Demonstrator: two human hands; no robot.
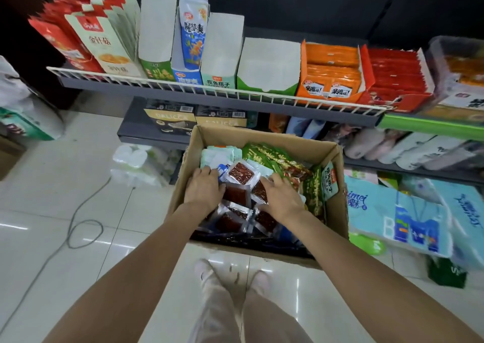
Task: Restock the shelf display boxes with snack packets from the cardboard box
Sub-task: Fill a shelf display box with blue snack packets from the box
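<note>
Glossy floor tiles [65, 175] carry the cardboard box [337, 212], where left hand [203, 188] and right hand [281, 198] rest spread, gripping nothing, flanking clear red-filled packets [241, 174] to gather them.

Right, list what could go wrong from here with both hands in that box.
1. Both the left hand and right hand rest on loose clear red packets; gathering many at once, some may slip from the grip and drop back or onto the floor.
2. The cardboard box holds mixed kinds, including green packets, so a wrong one could get scooped up.
3. The empty display boxes look light and could tip when filled.
</note>
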